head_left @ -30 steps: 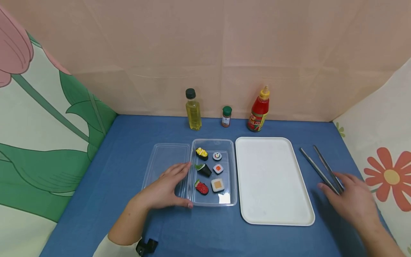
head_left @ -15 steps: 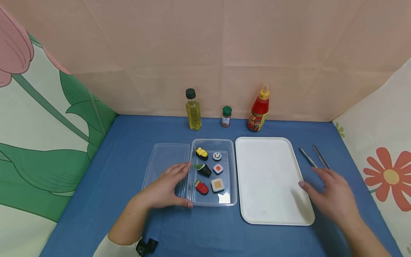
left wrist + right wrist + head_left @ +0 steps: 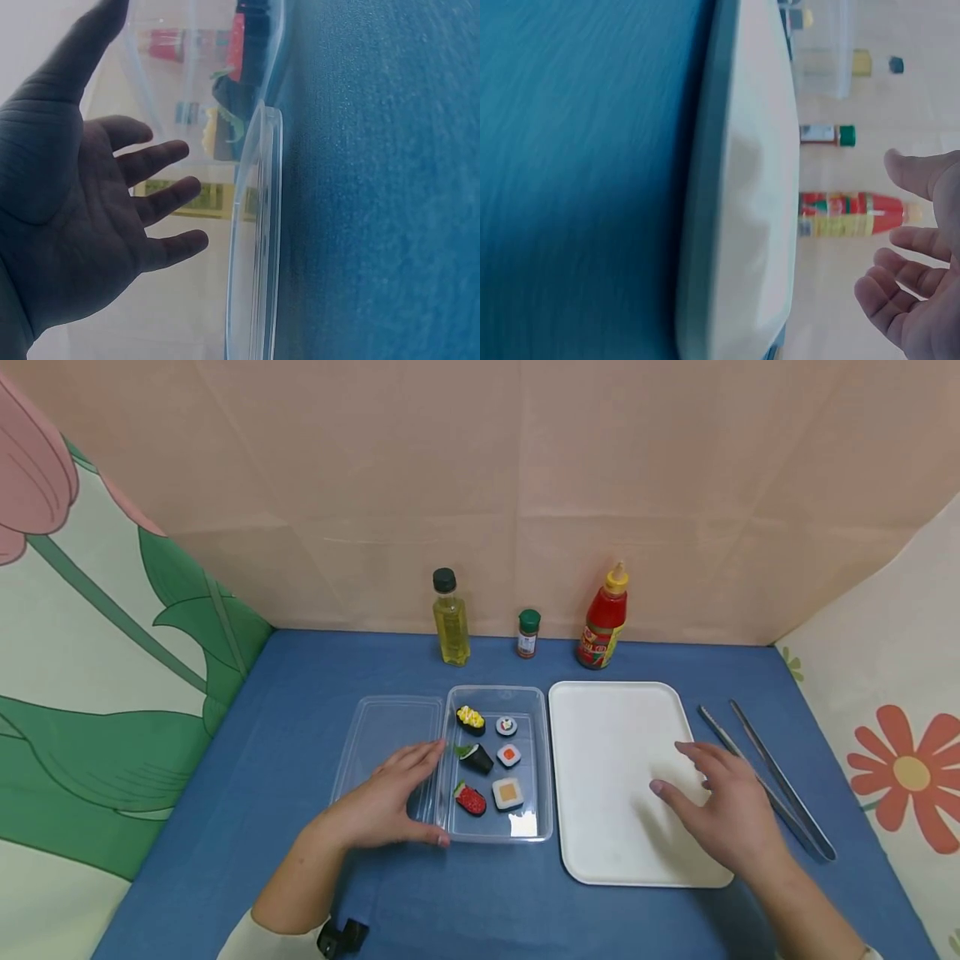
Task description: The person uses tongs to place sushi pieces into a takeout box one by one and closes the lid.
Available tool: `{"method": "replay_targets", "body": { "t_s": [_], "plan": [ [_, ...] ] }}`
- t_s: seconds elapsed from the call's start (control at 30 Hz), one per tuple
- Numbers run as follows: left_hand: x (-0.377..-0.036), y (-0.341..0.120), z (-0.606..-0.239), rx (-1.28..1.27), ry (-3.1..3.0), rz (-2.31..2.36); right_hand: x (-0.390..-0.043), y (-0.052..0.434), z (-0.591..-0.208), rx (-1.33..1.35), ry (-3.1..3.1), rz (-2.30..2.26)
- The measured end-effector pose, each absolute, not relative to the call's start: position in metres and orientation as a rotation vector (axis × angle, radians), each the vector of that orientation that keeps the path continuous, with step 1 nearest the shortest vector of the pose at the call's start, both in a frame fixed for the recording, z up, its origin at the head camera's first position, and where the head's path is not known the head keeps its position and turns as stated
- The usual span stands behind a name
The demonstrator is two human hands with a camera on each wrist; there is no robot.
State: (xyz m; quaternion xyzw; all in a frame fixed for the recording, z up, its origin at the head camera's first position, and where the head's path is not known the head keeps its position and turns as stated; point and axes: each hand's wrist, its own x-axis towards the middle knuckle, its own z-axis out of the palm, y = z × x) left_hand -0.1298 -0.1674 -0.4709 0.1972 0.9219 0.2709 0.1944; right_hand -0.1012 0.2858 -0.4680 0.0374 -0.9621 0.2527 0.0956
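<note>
My left hand (image 3: pixel 390 797) touches or nearly touches the left side of a clear plastic box (image 3: pixel 549 760), fingers spread and thumb by the near corner. Inside the box lie several sushi pieces, among them a red-topped one (image 3: pixel 470 799), a yellow-topped one (image 3: pixel 471 720) and a square one (image 3: pixel 507 793). The box's clear lid (image 3: pixel 375 727) lies to its left, partly behind the hand. Above the right part of a white tray (image 3: pixel 615 777) hovers my right hand (image 3: pixel 723 810), fingers loosely bent, holding nothing. Metal tongs (image 3: pixel 787 793) lie right of the tray, partly hidden by that hand.
Along the back stand an oil bottle (image 3: pixel 452 627), a small green-capped jar (image 3: pixel 528 633) and a red sauce bottle (image 3: pixel 602 622). A blue cloth (image 3: pixel 435 910) covers the table. A beige backdrop (image 3: pixel 360 527) rises behind it.
My right hand has left the tongs, which now lie on the cloth, and has moved left over the tray. My left hand has stayed in place.
</note>
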Motion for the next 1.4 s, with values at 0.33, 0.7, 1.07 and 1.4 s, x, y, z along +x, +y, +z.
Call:
{"method": "replay_targets", "body": {
  "t_s": [0.33,0.7,1.07,1.4],
  "plan": [
    [-0.129,-0.168,-0.472,0.546,2.583,0.769,-0.102,0.249,-0.468,0.205,-2.807,0.861],
    [-0.129,-0.167,-0.470,0.547,2.577,0.778,-0.102,0.214,-0.467,0.247,-2.866,0.966],
    [-0.129,-0.167,-0.470,0.552,2.581,0.786,-0.097,0.182,-0.460,0.396,-2.851,1.021],
    [-0.127,-0.171,-0.471,0.537,2.583,0.800,-0.093,0.151,-0.457,0.500,-2.835,1.097]
  ]
}}
